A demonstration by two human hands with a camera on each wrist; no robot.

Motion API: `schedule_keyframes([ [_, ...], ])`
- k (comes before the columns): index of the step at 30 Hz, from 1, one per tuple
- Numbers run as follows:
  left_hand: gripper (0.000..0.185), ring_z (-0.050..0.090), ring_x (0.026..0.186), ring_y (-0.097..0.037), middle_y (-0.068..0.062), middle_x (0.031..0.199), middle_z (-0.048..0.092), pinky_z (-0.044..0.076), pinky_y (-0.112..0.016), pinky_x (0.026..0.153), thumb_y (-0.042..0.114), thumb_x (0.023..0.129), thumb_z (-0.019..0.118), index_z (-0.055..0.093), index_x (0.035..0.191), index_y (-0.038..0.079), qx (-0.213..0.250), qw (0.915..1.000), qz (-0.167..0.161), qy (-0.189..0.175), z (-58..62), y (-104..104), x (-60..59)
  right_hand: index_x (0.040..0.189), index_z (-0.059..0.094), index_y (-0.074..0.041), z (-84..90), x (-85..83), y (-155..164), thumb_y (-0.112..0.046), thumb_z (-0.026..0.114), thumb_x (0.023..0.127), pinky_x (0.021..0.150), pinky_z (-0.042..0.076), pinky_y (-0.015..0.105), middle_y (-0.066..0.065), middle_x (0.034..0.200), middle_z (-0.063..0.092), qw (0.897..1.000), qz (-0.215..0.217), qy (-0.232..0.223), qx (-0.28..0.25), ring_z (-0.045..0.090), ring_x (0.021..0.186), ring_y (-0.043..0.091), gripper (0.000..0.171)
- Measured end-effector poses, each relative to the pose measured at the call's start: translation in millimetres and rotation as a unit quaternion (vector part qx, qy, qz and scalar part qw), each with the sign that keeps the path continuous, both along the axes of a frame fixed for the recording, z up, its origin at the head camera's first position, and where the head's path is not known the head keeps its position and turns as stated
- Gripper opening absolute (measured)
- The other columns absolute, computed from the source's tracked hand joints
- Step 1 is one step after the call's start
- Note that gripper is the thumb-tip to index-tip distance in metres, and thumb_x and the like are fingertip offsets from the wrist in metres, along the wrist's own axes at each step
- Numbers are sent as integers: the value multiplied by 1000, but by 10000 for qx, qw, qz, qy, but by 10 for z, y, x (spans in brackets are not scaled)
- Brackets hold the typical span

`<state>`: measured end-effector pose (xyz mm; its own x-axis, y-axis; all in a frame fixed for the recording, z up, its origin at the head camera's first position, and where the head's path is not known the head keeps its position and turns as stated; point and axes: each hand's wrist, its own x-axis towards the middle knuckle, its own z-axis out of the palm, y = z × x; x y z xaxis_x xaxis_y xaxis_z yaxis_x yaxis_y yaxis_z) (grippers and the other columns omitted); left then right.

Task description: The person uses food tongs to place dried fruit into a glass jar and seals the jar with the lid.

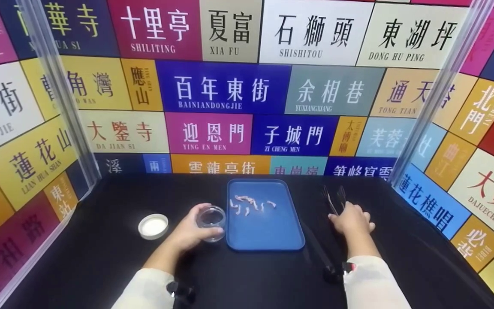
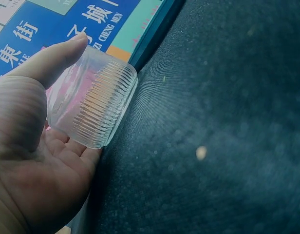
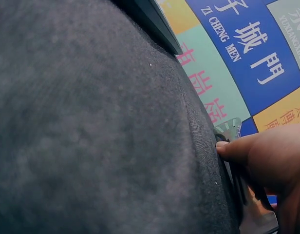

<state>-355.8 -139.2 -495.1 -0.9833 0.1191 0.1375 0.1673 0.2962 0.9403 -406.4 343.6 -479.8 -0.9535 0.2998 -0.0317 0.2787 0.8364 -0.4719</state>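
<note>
My left hand (image 1: 193, 229) grips a clear jar (image 1: 212, 218) just left of the blue tray (image 1: 268, 234). The left wrist view shows the ribbed side of this jar (image 2: 103, 100) between my thumb and fingers, standing at the black table surface. On the upper part of the tray lie several small pale pink, curved pieces (image 1: 251, 202). My right hand (image 1: 353, 221) holds metal tongs (image 1: 332, 201) to the right of the tray, with their two slotted ends spread apart and pointing away from me. In the right wrist view, my thumb (image 3: 233, 150) rests on the tongs' dark handle.
A round white lid (image 1: 153, 226) lies on the black tablecloth (image 1: 247, 279), left of my left hand. Upright panels with coloured place-name signs (image 1: 225, 88) enclose the table at the back and sides. Clear corner posts (image 1: 420, 96) stand at both back corners.
</note>
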Motion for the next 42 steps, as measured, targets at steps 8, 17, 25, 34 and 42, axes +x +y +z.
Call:
schedule_keyframes([
  [8, 90, 63, 133, -32, -13, 144, 67, 41, -56, 124, 26, 77, 97, 51, 153, 12, -23, 10000, -17, 26, -15, 5, -16, 163, 35, -4, 26, 13, -9, -38, 69, 101, 108, 31, 75, 32, 163, 41, 9997, -36, 251, 58, 37, 143, 59, 79],
  [17, 89, 63, 133, -32, -14, 144, 67, 42, -56, 124, 25, 77, 97, 51, 152, 11, 1, 10000, -28, 42, -14, 4, -12, 165, 32, -2, 49, 7, -46, -34, 66, 102, 116, 35, 77, 32, 165, 38, 9987, 75, 491, 148, 39, 143, 62, 78],
  [25, 90, 64, 132, -31, -14, 144, 67, 42, -55, 124, 26, 77, 97, 51, 153, 11, -25, 10000, -10, 22, -12, 2, -4, 163, 37, -3, 77, -5, -118, -32, 67, 101, 119, 40, 71, 31, 162, 44, 9952, 345, 875, 263, 47, 142, 60, 75],
  [34, 91, 61, 135, -33, -12, 146, 65, 40, -57, 125, 30, 77, 97, 50, 154, 14, -93, 9999, 27, -67, -3, 4, -6, 164, 37, -3, 158, -44, -304, -31, 68, 102, 124, 37, 67, 30, 164, 43, 9913, 880, 963, 161, 46, 148, 51, 74],
  [42, 91, 61, 135, -33, -13, 146, 66, 39, -57, 125, 29, 77, 98, 50, 153, 13, -80, 9999, 39, -54, -7, 7, -12, 163, 40, -4, 242, -30, -503, -37, 68, 102, 124, 37, 66, 29, 162, 47, 9884, 1106, 1041, 82, 50, 145, 49, 75],
])
